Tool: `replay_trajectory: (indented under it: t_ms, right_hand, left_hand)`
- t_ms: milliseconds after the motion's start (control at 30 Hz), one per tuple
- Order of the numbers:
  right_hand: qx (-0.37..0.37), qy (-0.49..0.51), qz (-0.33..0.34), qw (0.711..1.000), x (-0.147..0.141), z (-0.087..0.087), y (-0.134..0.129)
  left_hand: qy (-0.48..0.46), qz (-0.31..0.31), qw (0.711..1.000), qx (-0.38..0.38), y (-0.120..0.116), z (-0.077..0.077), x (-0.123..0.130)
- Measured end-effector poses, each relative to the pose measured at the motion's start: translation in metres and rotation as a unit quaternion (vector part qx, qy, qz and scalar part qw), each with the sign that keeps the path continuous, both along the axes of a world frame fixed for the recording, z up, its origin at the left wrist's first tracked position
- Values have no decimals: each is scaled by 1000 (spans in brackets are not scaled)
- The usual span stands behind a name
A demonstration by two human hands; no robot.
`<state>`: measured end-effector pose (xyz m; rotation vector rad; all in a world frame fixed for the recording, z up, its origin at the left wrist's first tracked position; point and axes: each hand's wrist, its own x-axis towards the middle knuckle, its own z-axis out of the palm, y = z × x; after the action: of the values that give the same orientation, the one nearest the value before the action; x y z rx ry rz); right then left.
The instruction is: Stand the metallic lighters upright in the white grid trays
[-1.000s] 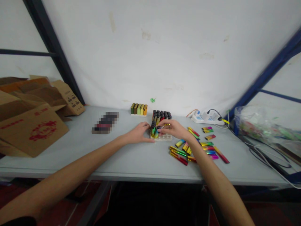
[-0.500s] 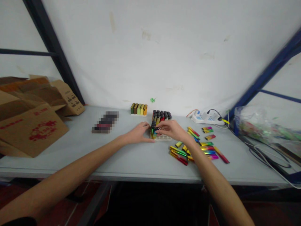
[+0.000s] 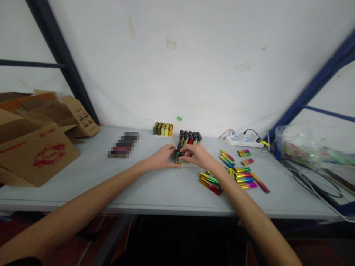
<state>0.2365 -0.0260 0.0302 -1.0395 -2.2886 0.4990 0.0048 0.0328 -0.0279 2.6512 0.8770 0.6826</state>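
Note:
My right hand [image 3: 195, 154] pinches the dark top of a shiny lighter [image 3: 180, 159] at the near left corner of a pale tray [image 3: 190, 165]. My fingers partly hide that lighter. Curved round the same corner, my left hand [image 3: 161, 158] has its fingers along the tray's left side and its thumb at the front edge. Black-topped lighters [image 3: 190, 135] stand upright in rows at the back of the tray. Right of the tray lie several loose metallic lighter sleeves [image 3: 245, 180] in gold, green, red, blue and purple, partly behind my right forearm.
A second block of upright lighters [image 3: 163, 129] stands near the wall. Open cardboard boxes [image 3: 41, 147] sit at the left, with a pixelated dark object [image 3: 124, 145] nearer. A power strip [image 3: 242, 139], cables and a plastic bag [image 3: 295, 142] are on the right.
My right hand has shifted slightly left and down, bringing the lighter more upright against the tray's left corner. My left hand stays almost where it was.

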Motion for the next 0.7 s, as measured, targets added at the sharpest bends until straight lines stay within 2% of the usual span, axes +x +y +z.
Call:
replay_trajectory:
  t_ms: [133,233,300,367,467,567,700]
  right_hand:
    - [-13,10,-14,1000,2,-2,1]
    - [-32,29,-35,998,19,5,3]
    - [5,12,-100,995,36,9,8]
    - [56,-49,-191,979,54,10,15]
    - [65,-168,-282,942,77,1,27]
    - [27,-234,-302,924,88,-13,36]
    - [-29,-231,-307,923,80,-28,42]
  left_hand:
    - [1,-1,1000,-3,-1,2,0]
    - [-1,1,1000,2,0,2,-1]
    - [0,3,1000,0,0,2,-1]
    - [2,4,1000,-5,-1,2,-1]
    - [1,4,1000,-9,-1,3,-1]
    - [-1,5,1000,-13,-2,4,-1]
    - [2,4,1000,-10,-1,3,-1]
